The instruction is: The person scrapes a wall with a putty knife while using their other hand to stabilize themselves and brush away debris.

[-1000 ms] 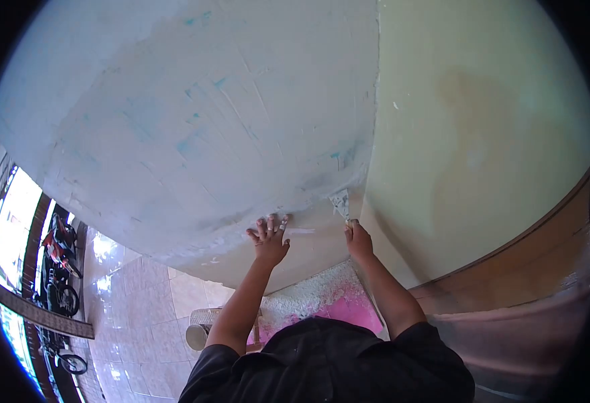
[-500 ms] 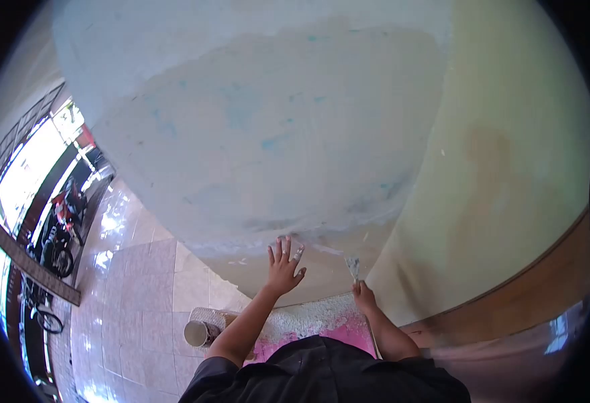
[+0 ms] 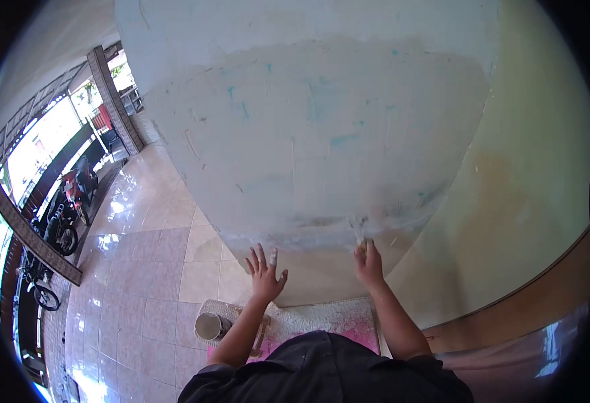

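A pale grey-white wall (image 3: 295, 134) with a darker patch and teal marks fills the middle. My left hand (image 3: 265, 274) has its fingers spread near the lower edge of that patch, with white smears on a finger; whether it touches the wall I cannot tell. My right hand (image 3: 369, 263) is closed around the handle of a scraper (image 3: 358, 228), whose blade points up at the smeared band low on the patch. The blade looks blurred. A greenish wall (image 3: 530, 168) meets the grey one at a corner to the right.
Below the wall lies a pink sheet (image 3: 355, 334) strewn with white flakes. A round container (image 3: 208, 326) stands on a woven surface beside my left forearm. Glossy tiles (image 3: 161, 269) cover the floor at left, with parked motorcycles (image 3: 73, 191) beyond. Brown panelling (image 3: 510, 312) runs at lower right.
The view has swung, so the wall patch and motorcycles appear shifted. My right hand has moved up with the scraper since half a second ago. My left hand has moved slightly left, still spread.
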The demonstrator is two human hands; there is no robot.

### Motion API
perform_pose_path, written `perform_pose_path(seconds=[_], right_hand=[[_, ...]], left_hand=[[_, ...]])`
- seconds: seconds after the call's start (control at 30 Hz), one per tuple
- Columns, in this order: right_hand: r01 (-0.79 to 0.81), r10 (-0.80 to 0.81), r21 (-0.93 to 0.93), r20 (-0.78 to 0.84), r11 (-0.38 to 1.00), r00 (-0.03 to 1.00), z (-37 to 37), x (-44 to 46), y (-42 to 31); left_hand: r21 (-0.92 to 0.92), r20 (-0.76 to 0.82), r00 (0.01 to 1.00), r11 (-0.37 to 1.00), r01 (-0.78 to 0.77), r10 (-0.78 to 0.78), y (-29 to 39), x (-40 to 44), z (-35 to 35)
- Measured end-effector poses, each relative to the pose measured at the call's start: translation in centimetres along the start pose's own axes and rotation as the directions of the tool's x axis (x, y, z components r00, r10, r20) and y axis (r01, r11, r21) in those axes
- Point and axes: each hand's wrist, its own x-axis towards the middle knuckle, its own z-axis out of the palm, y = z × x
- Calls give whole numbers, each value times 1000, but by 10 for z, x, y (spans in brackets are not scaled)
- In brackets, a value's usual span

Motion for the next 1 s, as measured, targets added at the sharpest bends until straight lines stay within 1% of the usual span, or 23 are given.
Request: perform_pose_path(seconds=[0.03,0.1,0.13,0.2,0.23,0.3,0.37,0.43,0.47,0.5,0.53,0.57,0.6,0.67,0.73,0.77,0.83,0.87,0.93,0.97,1.0], right_hand=[[96,-98,-22,-51,995,994,5,15,-21],[162,-162,-27,-24,986,986,8,45,-75],[153,-154,-31,-26,988,988,13,56,-98],[215,-223,-88,-86,973,971,27,70,-128],[211,-219,-93,-91,973,971,37,69,-128],[109,-124,-368,-17,924,992,66,63,-108],[26,20,-426,102,904,995,97,26,-49],[-56,121,-355,165,933,979,117,-29,2],[-46,99,-313,155,948,983,120,-54,13],[-31,72,-271,143,962,987,124,-64,17],[-30,68,-275,132,961,989,123,-53,2],[28,-8,-243,82,970,997,122,-41,-12],[83,-78,-216,32,973,996,117,-28,-38],[117,-123,-184,-23,976,992,100,20,-103],[207,-236,-263,-85,942,968,91,53,-141],[195,-225,-267,-85,944,971,94,54,-137],[57,-82,-467,-33,883,996,110,54,-118],[16,19,-478,67,878,998,121,37,-91],[-67,206,-491,235,869,950,145,-30,-23],[-97,274,-492,301,865,914,152,-60,3],[-108,270,-450,313,887,911,155,-82,16]], left_hand=[[37,-53,998,999,17,-15,-6,3,-4],[93,-128,990,993,67,-55,-18,9,-12],[90,-120,991,994,63,-52,-25,10,-14],[143,-95,985,978,155,-143,-38,15,-18],[168,-47,984,970,176,-170,-44,17,-19],[184,-12,988,971,153,-153,-54,17,-19],[195,20,991,973,125,-131,-64,19,-13],[174,49,992,979,106,-116,-72,20,-6],[170,47,993,981,95,-105,-74,21,-6],[165,108,985,980,113,-132,-75,24,-6],[161,169,973,978,131,-158,-76,26,-3],[136,166,975,983,123,-145,-77,27,0],[130,170,976,985,116,-137,-77,30,1],[134,218,956,977,168,-194,-74,33,0],[131,224,957,978,160,-187,-76,33,4],[134,218,958,978,161,-187,-78,32,5],[122,218,960,981,150,-174,-80,31,4],[109,207,964,983,144,-165,-80,31,3],[104,193,970,986,130,-148,-81,26,2],[105,197,971,987,120,-139,-84,28,4],[107,196,971,988,115,-135,-86,31,6]])
